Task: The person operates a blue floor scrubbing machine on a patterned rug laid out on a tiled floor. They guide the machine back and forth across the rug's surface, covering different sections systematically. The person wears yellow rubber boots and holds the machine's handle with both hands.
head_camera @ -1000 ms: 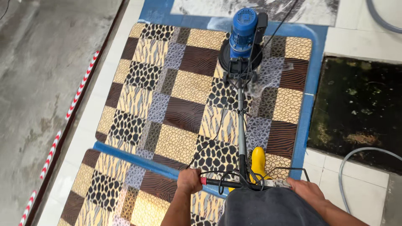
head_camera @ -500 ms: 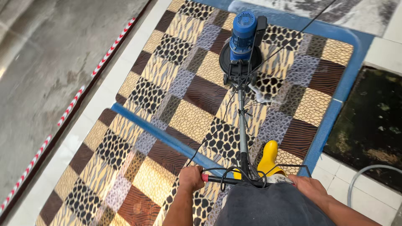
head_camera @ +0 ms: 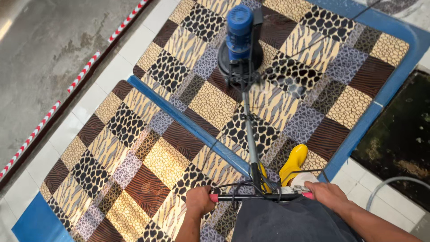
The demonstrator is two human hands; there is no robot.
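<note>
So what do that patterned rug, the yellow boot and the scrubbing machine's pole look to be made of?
The patterned rug looks like soft woven or printed fabric: matte animal-print patches with a blue edge band. The yellow boot seems rubber or plastic, smooth and slightly shiny. The pole of the floor scrubber looks like bare grey metal, thin and straight, though painted tube is possible.

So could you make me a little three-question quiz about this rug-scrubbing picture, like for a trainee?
1. True or false: both hands grip the machine's handlebar.
2. What colour is the motor housing? A red, B blue, C green.
3. What yellow thing shows beside the pole?

Key:
1. True: the left hand and right hand each hold one end.
2. B.
3. A yellow boot, standing on the patchwork rug.
</note>
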